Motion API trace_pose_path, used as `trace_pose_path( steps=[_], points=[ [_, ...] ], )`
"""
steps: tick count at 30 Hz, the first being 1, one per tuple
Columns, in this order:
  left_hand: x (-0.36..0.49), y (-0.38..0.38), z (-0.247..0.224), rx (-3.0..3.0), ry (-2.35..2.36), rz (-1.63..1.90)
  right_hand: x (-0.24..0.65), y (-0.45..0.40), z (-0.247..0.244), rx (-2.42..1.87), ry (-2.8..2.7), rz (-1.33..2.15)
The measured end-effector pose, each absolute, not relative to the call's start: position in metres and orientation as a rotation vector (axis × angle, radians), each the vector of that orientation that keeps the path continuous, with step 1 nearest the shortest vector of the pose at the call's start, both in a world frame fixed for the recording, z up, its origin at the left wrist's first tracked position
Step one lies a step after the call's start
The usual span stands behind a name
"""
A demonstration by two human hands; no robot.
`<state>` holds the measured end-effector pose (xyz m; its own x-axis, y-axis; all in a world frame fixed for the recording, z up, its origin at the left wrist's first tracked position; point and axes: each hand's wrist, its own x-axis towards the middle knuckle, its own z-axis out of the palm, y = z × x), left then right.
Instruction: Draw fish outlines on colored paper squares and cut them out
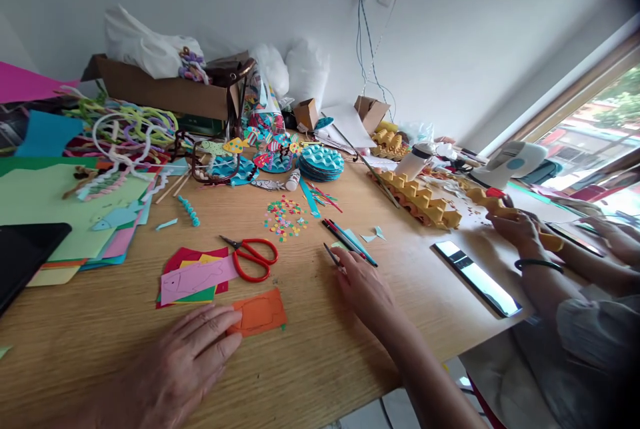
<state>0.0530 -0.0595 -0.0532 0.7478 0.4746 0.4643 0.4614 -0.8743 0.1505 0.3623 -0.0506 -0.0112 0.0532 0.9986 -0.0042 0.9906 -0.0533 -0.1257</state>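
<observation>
My left hand (pixel 187 356) lies flat on the wooden table, its fingertips over the left end of an orange paper piece (pixel 265 311) that bears a drawn outline. Farther right, my right hand (pixel 363 282) is closed around a dark pen (pixel 333 256), beside several pencils (pixel 355 246). Red-handled scissors (pixel 253 260) rest partly on stacked coloured papers. On top of that stack, a pink paper (pixel 193 280) shows a drawn fish. Colourful confetti dots (pixel 285 217) are scattered behind the scissors.
At left are coloured sheets (pixel 30 199) and a black tablet (pixel 30 256). Behind stand scalloped blue discs (pixel 321 162), pipe cleaners and a cardboard box (pixel 160 92). A phone (pixel 475 278) lies at right, near another person's hands (pixel 515 229) and yellow egg cartons (pixel 415 196).
</observation>
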Motion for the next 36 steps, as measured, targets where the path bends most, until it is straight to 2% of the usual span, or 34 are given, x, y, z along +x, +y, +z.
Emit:
trace_pose_path(
  steps=[6,14,19,26,33,36],
  points=[
    [0.052,-0.060,-0.042,3.086,0.711,0.727,0.359,-0.046,-0.005,-2.188,-2.159,0.068],
    [0.058,-0.052,-0.035,2.943,0.877,0.653,0.291,-0.027,0.020,-1.707,-2.403,0.251],
    [0.062,-0.048,-0.031,2.737,1.027,0.529,0.254,-0.001,0.019,-1.704,-2.648,0.126],
    [0.077,-0.047,-0.022,2.673,1.151,0.344,0.233,0.011,0.008,-1.828,-2.595,0.110],
    [0.083,-0.047,-0.019,2.646,1.182,0.234,0.261,0.002,0.007,-1.865,-2.455,0.165],
    [0.085,-0.043,-0.017,2.575,1.184,0.191,0.280,-0.009,0.006,-1.820,-2.459,0.336]
  ],
)
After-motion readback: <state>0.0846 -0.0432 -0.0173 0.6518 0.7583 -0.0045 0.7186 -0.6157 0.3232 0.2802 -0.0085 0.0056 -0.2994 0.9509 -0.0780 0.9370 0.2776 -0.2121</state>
